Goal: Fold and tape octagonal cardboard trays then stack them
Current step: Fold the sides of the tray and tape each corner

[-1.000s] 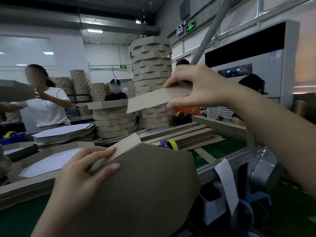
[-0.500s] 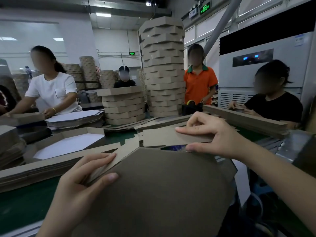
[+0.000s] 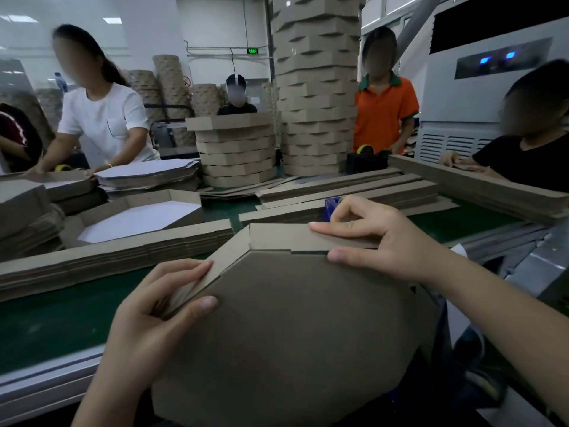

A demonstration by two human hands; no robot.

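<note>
Cardboard stock crowds the left end of the green surface [image 3: 46, 315]. The piles there run out of frame, so their number cannot be told. At the far-left edge a person in a white shirt [image 3: 104, 118] leans over white-faced sheets [image 3: 147, 174]. Nearer, an open tray with a white floor [image 3: 160, 195] sits behind a long pile of flat strips [image 3: 107, 257]. A bare green band runs between that pile and the near edge.

At the middle of the near edge, both hands hold the octagonal tray [image 3: 292, 328] with its brown panel toward the camera. Its inside is hidden, its lower right rim is lost in shadow, and whether it rests on the surface cannot be told. The left hand [image 3: 160, 312] pinches the slanted wall [image 3: 228, 260], thumb on the panel and fingers curled round the outer side. The right hand [image 3: 378, 241] pinches the far wall [image 3: 283, 238], forefinger along its top and thumb at the panel edge.

A blue tape dispenser [image 3: 331, 206] is mostly hidden just behind that hand. Beyond it lie strip piles [image 3: 348, 192]. At the far edge stand a short stack of trays [image 3: 237, 152] and a tall stack [image 3: 317, 87], which is cut off at the top. A person in an orange shirt [image 3: 385, 112] stands behind a black tape dispenser [image 3: 366, 161].

A small green patch lies open to the right of the right hand. A person in black [image 3: 538, 161] sits behind a long strip pile [image 3: 480, 189] that is cut off by the right edge.
</note>
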